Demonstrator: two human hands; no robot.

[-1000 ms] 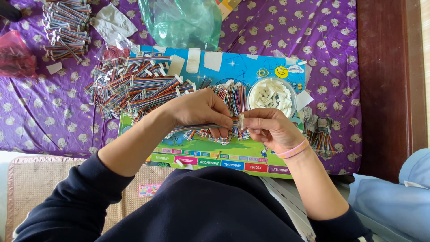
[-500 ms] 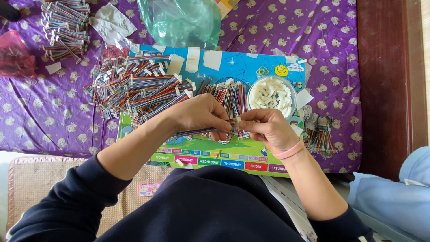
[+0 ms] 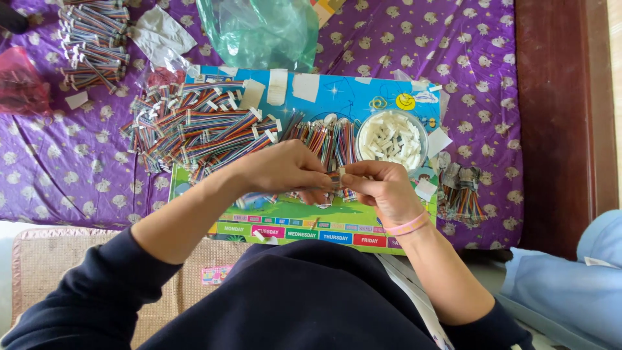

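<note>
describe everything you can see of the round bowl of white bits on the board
The bowl is round, shallow and looks like clear plastic, with a thin pale rim. It sits upright on the upper right part of the colourful picture board, just beyond the right hand, which does not touch it. It is nearly full of small white oblong pieces piled loosely. A bundle of multicoloured ribbon cables lies right against its left side, and white paper scraps lie by its right edge.

Bright, even daylight fills the frame, strongest toward two o'clock, where the dark brown wooden edge (image 3: 557,116) shines. Shadows are soft. Focus is sharp at centre; the wide lens bends the edges slightly.
</note>
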